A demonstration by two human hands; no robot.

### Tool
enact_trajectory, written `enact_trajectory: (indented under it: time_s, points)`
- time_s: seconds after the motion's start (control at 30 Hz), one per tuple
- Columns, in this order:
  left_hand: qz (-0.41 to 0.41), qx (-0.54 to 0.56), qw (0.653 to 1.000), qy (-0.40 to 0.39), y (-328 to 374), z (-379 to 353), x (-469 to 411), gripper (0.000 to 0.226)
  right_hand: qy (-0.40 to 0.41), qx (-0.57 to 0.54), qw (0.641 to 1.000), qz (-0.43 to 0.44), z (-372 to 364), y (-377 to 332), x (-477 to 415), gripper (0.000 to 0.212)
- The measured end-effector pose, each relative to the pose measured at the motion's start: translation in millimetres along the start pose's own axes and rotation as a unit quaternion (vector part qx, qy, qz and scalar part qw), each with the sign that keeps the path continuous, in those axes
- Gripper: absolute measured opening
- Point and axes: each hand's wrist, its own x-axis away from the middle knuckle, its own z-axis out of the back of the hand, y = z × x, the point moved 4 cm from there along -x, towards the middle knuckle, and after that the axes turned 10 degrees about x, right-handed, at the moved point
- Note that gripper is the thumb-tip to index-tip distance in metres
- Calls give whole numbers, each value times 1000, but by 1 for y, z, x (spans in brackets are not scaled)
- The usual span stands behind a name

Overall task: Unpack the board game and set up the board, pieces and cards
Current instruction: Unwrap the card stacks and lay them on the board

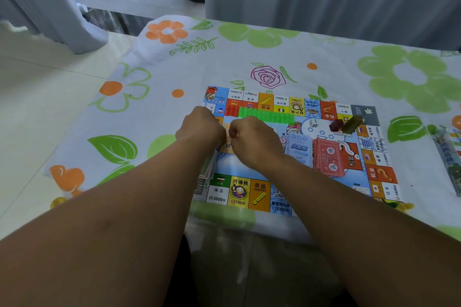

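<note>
Probably the hands are squaring a peach card stack [228,144] on the board [259,197], which lies flat on the desk [324,70]; best keep it low, edges aligned. Left hand [200,124] and right hand [252,138] meet knuckle to knuckle, fingers curled; whether they grip the stack cannot be told.

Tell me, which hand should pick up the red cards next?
Right, most likely. The red cards lie to the right of the right hand, while the left hand would have to cross over it. Both hands seem to pinch an orange slip, so that must be put down first.
</note>
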Motion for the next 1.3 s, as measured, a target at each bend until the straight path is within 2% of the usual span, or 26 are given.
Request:
enact_trajectory:
  time_s: [0.1,0.37,0.67,0.93,1.03,1.17,1.3]
  points:
    - [-2,7,1000,0,-2,-1,-2,34,-28,-39,999,-13,4,-2,1,16]
    - [1,46,999,-3,-3,-1,-3,25,-44,-49,998,-10,4,-1,2,18]
    - [11,90,996,10,5,9,1,22,17,-109,992,-61,29,1,-3,10]
    - [-33,115,993,23,36,11,20,17,20,-111,986,-125,58,68,-1,15]
    - [-62,116,991,-8,54,0,34,19,-14,-108,983,-147,66,98,6,14]
    - [-96,123,985,-67,78,-24,53,16,-20,-100,979,-179,76,131,20,12]
    - [-98,51,983,-144,89,-60,72,23,-45,-94,981,-161,74,148,34,19]
